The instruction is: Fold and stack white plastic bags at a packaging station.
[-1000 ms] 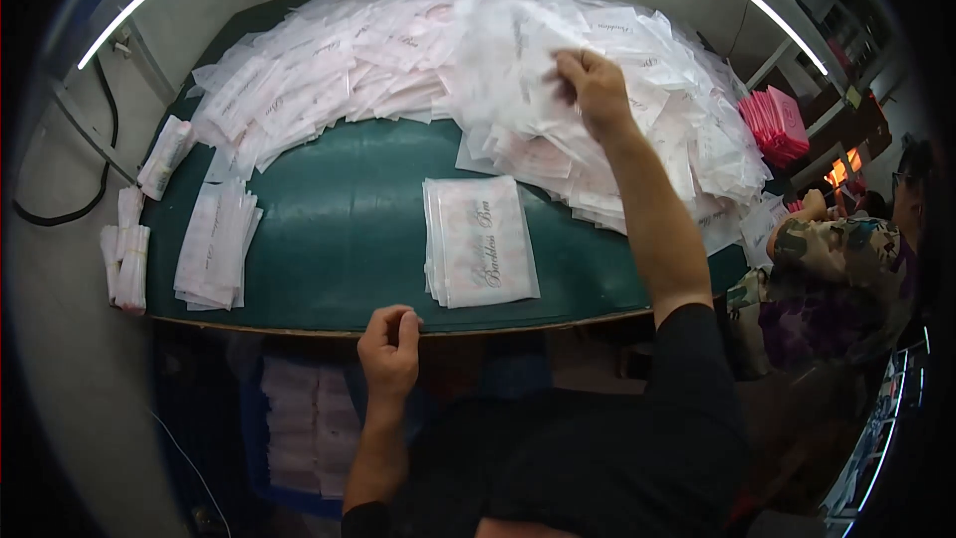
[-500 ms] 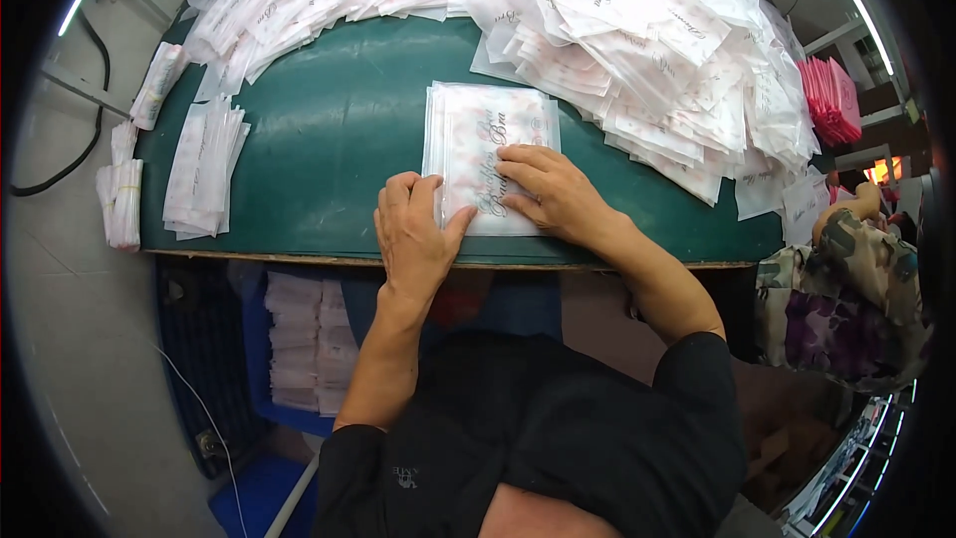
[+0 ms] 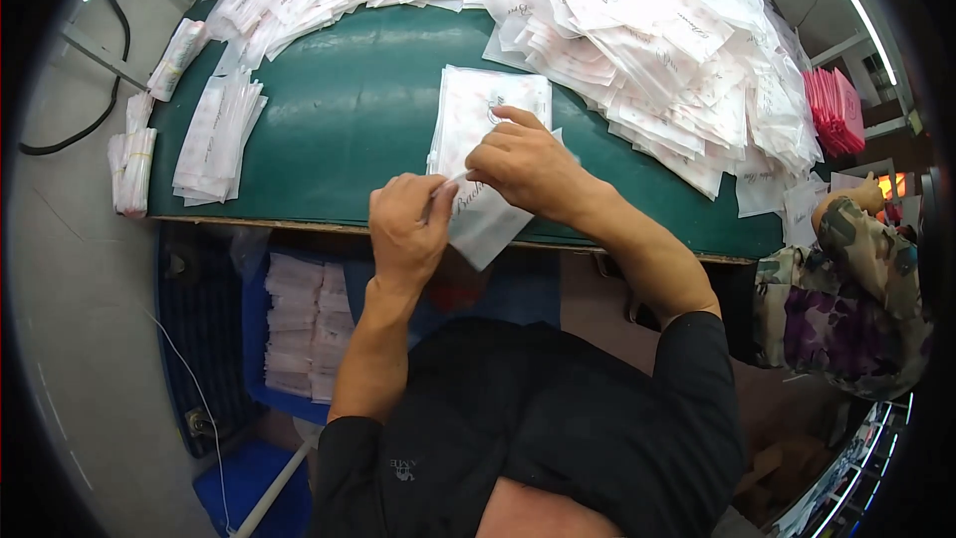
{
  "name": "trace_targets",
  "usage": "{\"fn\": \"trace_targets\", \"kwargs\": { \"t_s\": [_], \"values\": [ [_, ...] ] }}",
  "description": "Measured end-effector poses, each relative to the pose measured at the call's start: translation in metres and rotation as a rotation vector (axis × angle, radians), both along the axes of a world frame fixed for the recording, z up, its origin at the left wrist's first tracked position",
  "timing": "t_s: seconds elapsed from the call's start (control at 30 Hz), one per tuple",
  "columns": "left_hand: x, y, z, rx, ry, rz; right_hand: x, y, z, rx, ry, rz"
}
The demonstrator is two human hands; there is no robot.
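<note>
Between my two hands hangs a translucent white plastic bag [image 3: 490,227] with dark script print, tilted over the table's front edge. My left hand [image 3: 408,227] pinches its upper left edge. My right hand [image 3: 523,164] grips the same edge a little further right, fingertips close to the left ones. Behind and partly under the hands lies a small stack of similar bags [image 3: 480,105] on the green table [image 3: 339,130]. What the pinching fingertips cover is hidden.
A large heap of printed bags [image 3: 637,50] curves round the far side and right. A smaller bag stack [image 3: 214,139] and banded bundles [image 3: 132,164] lie at left. Under the table stands a blue crate [image 3: 257,339] of bags. A person in a camouflage sleeve [image 3: 846,289] is at right.
Both hands lay on the stack before. Now they have lifted one bag by its edge and drawn it toward me, its lower corner past the table edge.
</note>
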State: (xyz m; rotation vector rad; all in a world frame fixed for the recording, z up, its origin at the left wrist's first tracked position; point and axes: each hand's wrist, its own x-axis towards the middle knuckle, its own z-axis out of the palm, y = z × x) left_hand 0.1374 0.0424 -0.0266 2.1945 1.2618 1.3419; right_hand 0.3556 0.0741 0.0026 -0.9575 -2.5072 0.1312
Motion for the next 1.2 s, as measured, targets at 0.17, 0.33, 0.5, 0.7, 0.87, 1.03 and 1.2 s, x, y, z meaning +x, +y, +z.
{"fn": "trace_targets", "kwargs": {
  "t_s": [0.17, 0.33, 0.5, 0.7, 0.87, 1.03, 1.2],
  "values": [
    [-0.055, -0.039, -0.002, -0.187, -0.131, -0.055, -0.024, -0.029, 0.014, -0.154, 0.192, 0.021],
    [-0.089, -0.066, -0.008, -0.28, -0.287, -0.095, -0.061, -0.05, 0.008, -0.171, 0.163, -0.011],
    [-0.11, -0.078, -0.007, -0.246, -0.276, -0.045, -0.113, -0.081, 0.006, 0.147, 0.173, 0.026],
    [-0.126, -0.095, -0.006, -0.197, -0.267, -0.019, -0.145, -0.1, -0.005, 0.183, 0.256, 0.088],
    [-0.134, -0.108, -0.009, -0.154, -0.264, -0.04, -0.156, -0.111, -0.012, 0.042, 0.353, 0.077],
    [-0.151, -0.111, 0.013, -0.127, -0.278, -0.002, -0.096, -0.099, -0.009, -0.211, -0.322, -0.094],
    [-0.148, -0.11, 0.017, -0.094, -0.163, -0.064, -0.092, -0.126, 0.035, 0.149, -0.21, -0.134]
  ]
}}
